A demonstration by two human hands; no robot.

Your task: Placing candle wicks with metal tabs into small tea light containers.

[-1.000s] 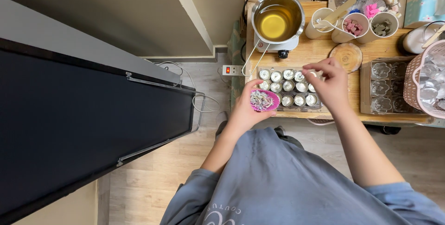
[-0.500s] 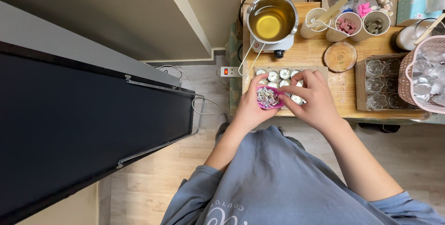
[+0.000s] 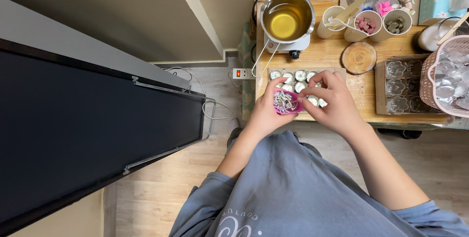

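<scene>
Wooden flooring runs under a small wooden surface (image 3: 361, 88) crowded with craft supplies, seen from above past a grey-blue sweatshirt. Both hands meet at its near edge. The left hand (image 3: 267, 112) is curled around a small pink cup (image 3: 286, 103) full of pale, thin wick-like pieces, holding it just above the front of a tray of round metal cups (image 3: 299, 78). The right hand (image 3: 334, 103) is bent over the tray with fingertips pinched together at the pink cup's rim; what they grip is too small to tell. Behind sit a steel pot of yellow liquid (image 3: 287, 18) on a white hot plate, a round wood slice (image 3: 359, 57), and a pink basket (image 3: 447, 78) at the right.
</scene>
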